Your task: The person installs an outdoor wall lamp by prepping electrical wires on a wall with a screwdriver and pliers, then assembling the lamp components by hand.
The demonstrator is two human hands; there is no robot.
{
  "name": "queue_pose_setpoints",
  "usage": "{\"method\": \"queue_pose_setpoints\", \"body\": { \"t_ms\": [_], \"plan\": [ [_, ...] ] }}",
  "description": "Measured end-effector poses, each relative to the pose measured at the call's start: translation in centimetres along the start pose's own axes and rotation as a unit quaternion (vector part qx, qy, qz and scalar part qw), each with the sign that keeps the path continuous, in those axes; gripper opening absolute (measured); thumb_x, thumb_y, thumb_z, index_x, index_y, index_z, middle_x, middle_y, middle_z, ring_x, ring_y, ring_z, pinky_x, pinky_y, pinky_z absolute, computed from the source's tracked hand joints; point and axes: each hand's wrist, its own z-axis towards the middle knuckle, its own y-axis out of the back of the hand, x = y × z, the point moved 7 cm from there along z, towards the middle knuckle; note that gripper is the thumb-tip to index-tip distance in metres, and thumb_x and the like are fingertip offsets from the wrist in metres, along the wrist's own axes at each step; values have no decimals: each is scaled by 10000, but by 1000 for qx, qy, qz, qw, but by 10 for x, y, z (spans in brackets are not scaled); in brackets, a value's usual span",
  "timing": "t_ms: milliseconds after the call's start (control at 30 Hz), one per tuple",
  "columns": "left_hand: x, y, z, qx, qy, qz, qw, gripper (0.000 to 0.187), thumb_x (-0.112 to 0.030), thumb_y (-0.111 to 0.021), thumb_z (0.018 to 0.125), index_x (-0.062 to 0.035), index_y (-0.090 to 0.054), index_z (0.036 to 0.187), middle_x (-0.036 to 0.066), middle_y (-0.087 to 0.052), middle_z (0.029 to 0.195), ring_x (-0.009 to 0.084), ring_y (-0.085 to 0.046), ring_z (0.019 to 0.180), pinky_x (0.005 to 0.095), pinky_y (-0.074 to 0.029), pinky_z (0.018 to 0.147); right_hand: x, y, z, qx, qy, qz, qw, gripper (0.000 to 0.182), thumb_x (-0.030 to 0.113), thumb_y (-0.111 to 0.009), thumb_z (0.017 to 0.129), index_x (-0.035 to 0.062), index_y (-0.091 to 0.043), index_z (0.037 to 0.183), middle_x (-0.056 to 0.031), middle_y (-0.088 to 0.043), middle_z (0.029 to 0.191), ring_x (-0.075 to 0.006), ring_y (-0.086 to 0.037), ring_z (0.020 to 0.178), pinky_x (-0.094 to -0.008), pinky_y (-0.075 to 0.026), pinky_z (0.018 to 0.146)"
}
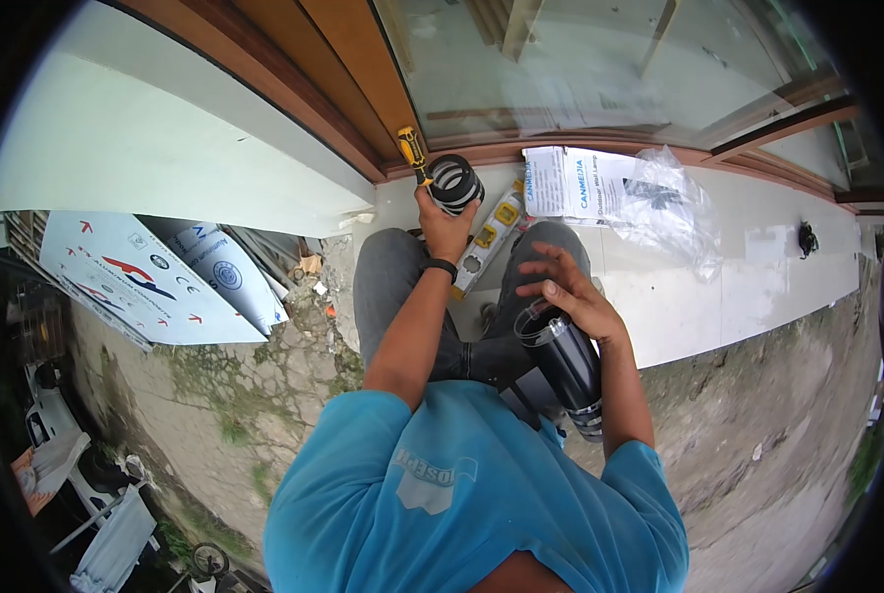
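Note:
My left hand (pixel 446 225) is closed around a black ringed lamp part (pixel 456 185) with pale bands inside. A yellow-and-black screwdriver (pixel 411 147) sticks up from the same hand, its handle pointing away from me. My right hand (pixel 577 299) has its fingers spread over a black cylindrical lamp body (pixel 567 364), which lies over my right thigh, alongside my forearm. At the upper end of that body shows a clear round piece (pixel 536 323), close under my thumb and fingers. Between my knees, a yellow-and-grey spirit level (pixel 491 237) lies on the tiled ledge.
A white wall-lamp box (pixel 571 185) sits by the glass door frame, with crumpled clear plastic (pixel 681 212) against it. Farther right on the tiles is a small black object (pixel 808 239). Printed aluminium composite sheets (pixel 145 282) lean at the left wall above cracked ground (pixel 234 395).

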Motion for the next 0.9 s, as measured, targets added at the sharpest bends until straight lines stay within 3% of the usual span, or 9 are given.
{"method": "queue_pose_setpoints", "body": {
  "t_ms": [233,333,433,533,633,900],
  "plan": [
    [16,-5,-1,7,46,-6,999,870,-163,-923,704,-9,-371,1360,210,-655,1200,337,-675,1108,397,-526,968,1,1,0,4,-3,5,1000,764,390,-670,1007,74,-279,1582,-167,-542,1386,-244,-644,1176,-353,-527,950],
    [19,-1,-2,-47,16,42,998,993,-172,-964,671,-13,-305,1396,203,-648,1204,284,-685,1059,355,-553,917,0,1,-1,2,-5,8,1000,752,380,-664,1011,74,-281,1581,-167,-546,1386,-246,-646,1173,-354,-527,947],
    [42,0,-2,-82,89,-12,993,1027,-171,-975,667,-6,-287,1411,204,-626,1215,269,-659,1077,335,-537,944,1,1,0,5,-5,5,1000,741,371,-658,1014,72,-283,1579,-166,-552,1386,-248,-647,1175,-353,-525,945],
    [63,-1,-2,-115,155,-44,980,1032,-265,-958,695,-31,-271,1428,258,-612,1256,335,-648,1134,390,-493,1031,2,0,0,7,-6,5,1000,735,367,-658,1013,76,-288,1577,-164,-559,1385,-251,-648,1177,-353,-519,957],
    [73,-7,-5,-152,248,-168,942,1025,-224,-993,673,-17,-299,1398,206,-598,1249,241,-626,1110,328,-523,975,2,0,0,6,-9,4,1000,736,373,-663,1008,80,-295,1573,-162,-563,1381,-252,-647,1179,-359,-511,972],
    [78,-21,-11,-222,295,-131,920,1022,-300,-1005,652,2,-331,1358,216,-593,1241,265,-635,1094,352,-530,978,-3,4,-1,7,-2,9,1000,754,408,-669,999,80,-302,1571,-163,-560,1383,-252,-648,1175,-368,-505,979]
  ]
}}
